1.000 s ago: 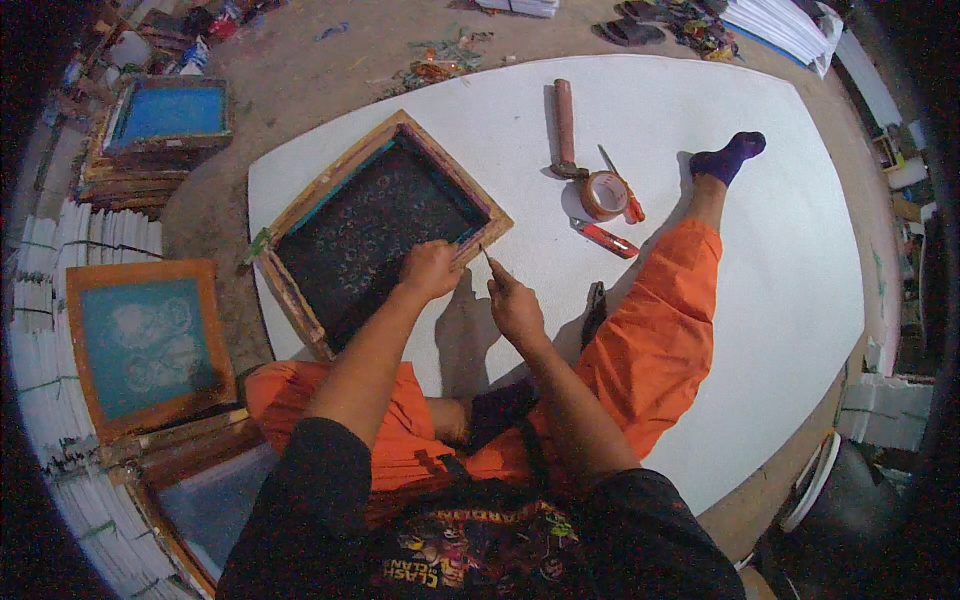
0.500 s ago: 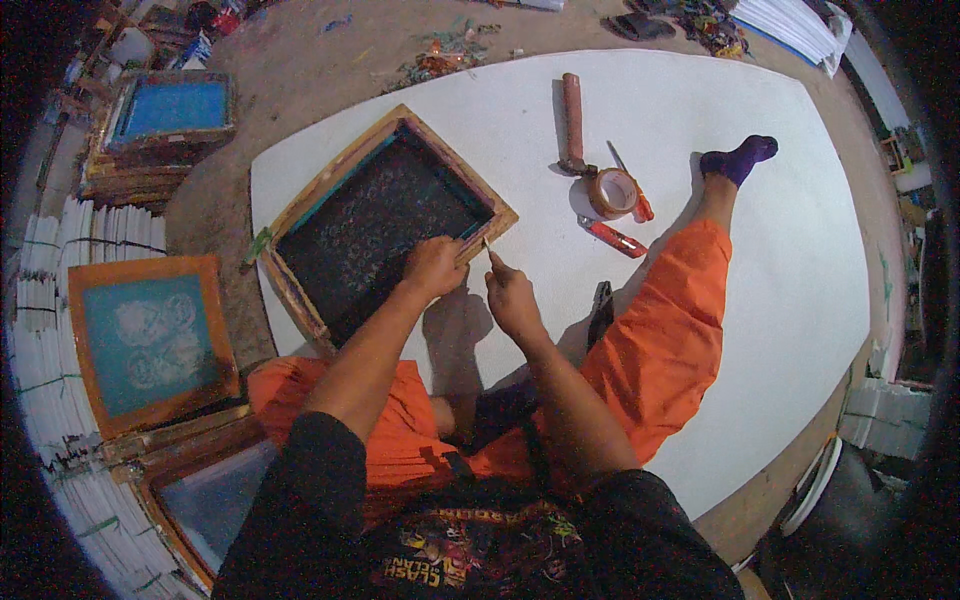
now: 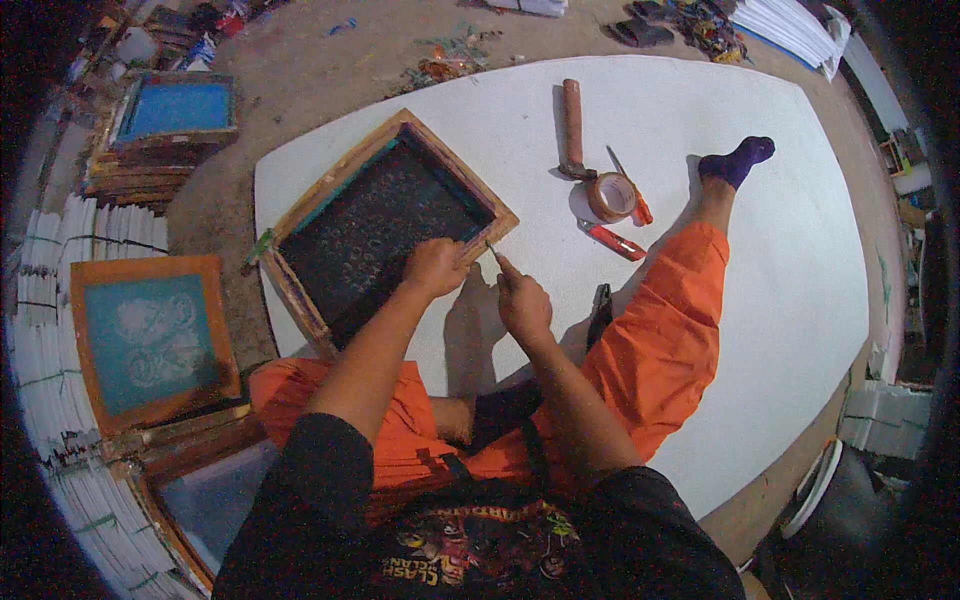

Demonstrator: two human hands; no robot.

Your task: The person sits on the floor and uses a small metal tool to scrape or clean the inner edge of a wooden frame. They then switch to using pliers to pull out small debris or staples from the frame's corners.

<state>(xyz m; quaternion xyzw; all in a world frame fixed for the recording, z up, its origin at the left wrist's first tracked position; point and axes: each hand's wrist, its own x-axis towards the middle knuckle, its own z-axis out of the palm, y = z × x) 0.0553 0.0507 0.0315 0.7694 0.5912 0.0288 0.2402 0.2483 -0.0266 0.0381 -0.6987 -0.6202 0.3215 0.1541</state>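
A wooden screen-printing frame [image 3: 455, 166] with dark mesh lies tilted on the white board [image 3: 770, 330]. My left hand [image 3: 435, 266] is closed on its near right side, by the right corner. In my right hand [image 3: 524, 302] is a slim tool [image 3: 494, 253] with a thin metal shaft; my fist hides its handle, so its kind is unclear. The shaft's tip points at the frame's outer edge near that corner; whether it touches I cannot tell. Black-handled pliers [image 3: 600, 308] lie beside my right thigh.
Right of the frame lie a hammer [image 3: 572, 130], a tape roll [image 3: 597, 201], a red-handled pointed tool [image 3: 642, 211] and a red utility knife [image 3: 614, 241]. More printing screens [image 3: 150, 405] and bundled paper stacks [image 3: 45, 370] stand at left. My stretched right leg [image 3: 680, 310] crosses the board.
My right hand has shifted slightly right and down, drawing the slim tool's shaft back a little from the frame. My left hand stays on the frame.
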